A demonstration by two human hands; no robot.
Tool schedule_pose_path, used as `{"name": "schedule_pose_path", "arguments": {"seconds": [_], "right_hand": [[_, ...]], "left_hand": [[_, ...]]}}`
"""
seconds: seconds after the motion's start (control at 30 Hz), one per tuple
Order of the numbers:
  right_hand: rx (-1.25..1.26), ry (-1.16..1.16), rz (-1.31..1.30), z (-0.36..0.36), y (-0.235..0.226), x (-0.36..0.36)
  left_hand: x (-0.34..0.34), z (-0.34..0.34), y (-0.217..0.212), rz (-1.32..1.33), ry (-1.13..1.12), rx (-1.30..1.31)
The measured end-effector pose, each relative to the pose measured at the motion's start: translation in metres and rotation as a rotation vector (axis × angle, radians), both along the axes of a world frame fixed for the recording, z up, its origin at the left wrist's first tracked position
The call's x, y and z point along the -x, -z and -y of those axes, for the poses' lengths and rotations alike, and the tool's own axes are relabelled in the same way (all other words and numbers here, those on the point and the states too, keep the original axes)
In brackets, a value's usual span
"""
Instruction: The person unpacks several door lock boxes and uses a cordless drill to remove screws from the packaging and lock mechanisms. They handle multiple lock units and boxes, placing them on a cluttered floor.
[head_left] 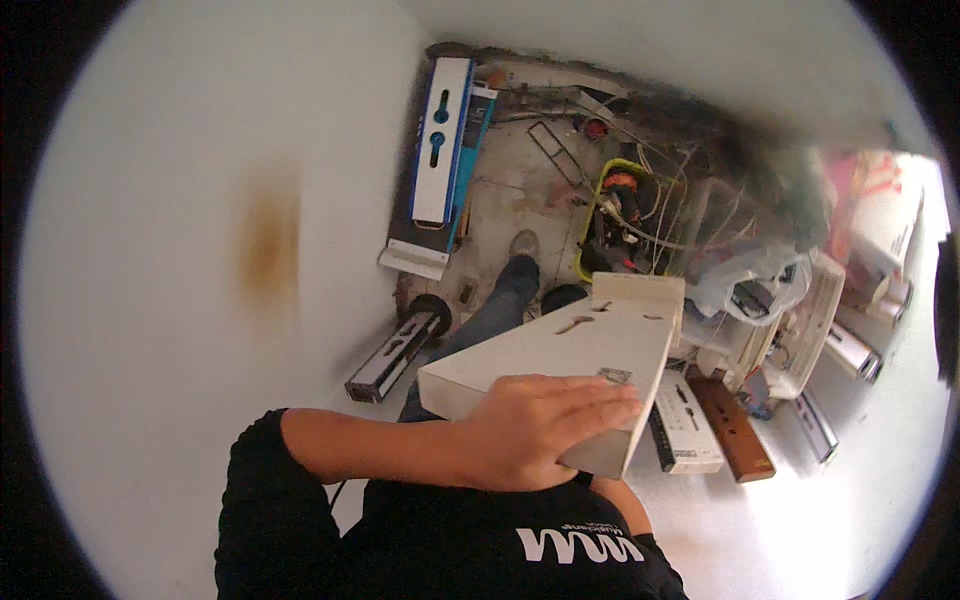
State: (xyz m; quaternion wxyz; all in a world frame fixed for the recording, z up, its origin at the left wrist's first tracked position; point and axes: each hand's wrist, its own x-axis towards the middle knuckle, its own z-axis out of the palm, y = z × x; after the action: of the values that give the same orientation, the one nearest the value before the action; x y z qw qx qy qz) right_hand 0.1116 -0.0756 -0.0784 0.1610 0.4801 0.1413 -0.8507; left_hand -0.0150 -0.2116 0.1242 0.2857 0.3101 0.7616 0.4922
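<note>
A long white cardboard box is held up in front of my body, its far end panel standing up. Small brown printed shapes and a dark square label mark its upper face. My left hand lies across the near end of the box, fingers stretched over the top face and the thumb side by the near edge. At the lower right only my right forearm shows, with a dark band at the wrist. The box hides my right hand, so its hold on the box cannot be seen.
Long boxes, one white and blue, lie by the left wall. A yellow-rimmed crate holds cables and tools. Right of it are a clear plastic bag, a white box, a brown box and several others. My leg stands between.
</note>
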Motion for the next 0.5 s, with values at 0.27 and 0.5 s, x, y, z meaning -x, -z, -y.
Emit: {"name": "schedule_pose_path", "arguments": {"seconds": [0.27, 0.5], "right_hand": [[0.125, -0.363, -0.080, 0.067, -0.016, 0.068], [-0.050, -0.736, -0.067, 0.050, -0.006, 0.083]], "left_hand": [[0.002, 0.068, 0.002, -0.139, -0.341, 0.160], [-0.024, 0.089, 0.049, -0.229, -0.640, 0.302]]}}
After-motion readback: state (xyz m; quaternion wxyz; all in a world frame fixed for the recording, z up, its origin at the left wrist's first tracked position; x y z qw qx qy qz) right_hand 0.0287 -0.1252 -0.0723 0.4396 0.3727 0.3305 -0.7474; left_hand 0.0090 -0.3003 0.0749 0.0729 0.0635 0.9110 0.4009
